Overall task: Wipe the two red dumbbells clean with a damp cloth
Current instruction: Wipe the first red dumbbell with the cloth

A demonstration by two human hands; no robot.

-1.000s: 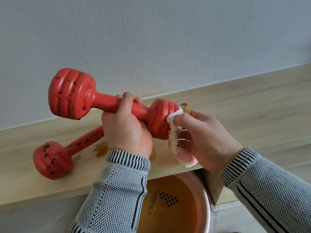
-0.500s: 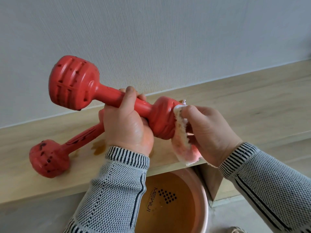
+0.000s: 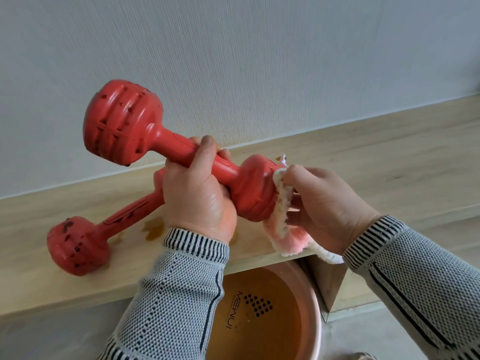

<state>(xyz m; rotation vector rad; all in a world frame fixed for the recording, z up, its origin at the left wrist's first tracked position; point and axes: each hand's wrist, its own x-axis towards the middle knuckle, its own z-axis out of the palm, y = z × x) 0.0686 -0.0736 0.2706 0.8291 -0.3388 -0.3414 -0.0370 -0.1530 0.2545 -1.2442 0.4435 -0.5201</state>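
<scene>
Two red dumbbells, neither yet clean by the look of it. The left hand (image 3: 197,201) grips the handle of the raised dumbbell (image 3: 179,152) above the worktop (image 3: 363,162); the right hand (image 3: 327,203) presses the cloth (image 3: 281,216) against its near head. Dark specks persist on its far head and on the second dumbbell (image 3: 78,245), lying untouched on the worktop. Compared with a second ago, the raised dumbbell sits higher and more tilted.
</scene>
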